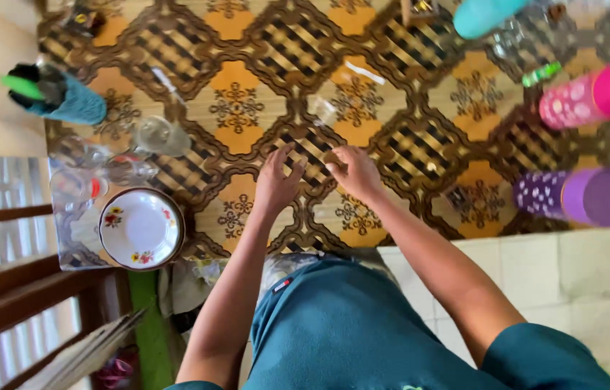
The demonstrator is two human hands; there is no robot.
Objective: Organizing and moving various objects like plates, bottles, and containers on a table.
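Patterned tablecloth [406,137] under spread left hand [276,184], curled right hand [355,172].

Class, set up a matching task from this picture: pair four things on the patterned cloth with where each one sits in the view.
Things:
1. plate
2. purple cup
3. pink cup
4. teal cup

Places:
A. top edge, right of middle
B. lower left, beside clear glasses
C. right edge, upper
D. right edge, below the pink one

Pairs: 1-B, 2-D, 3-C, 4-A
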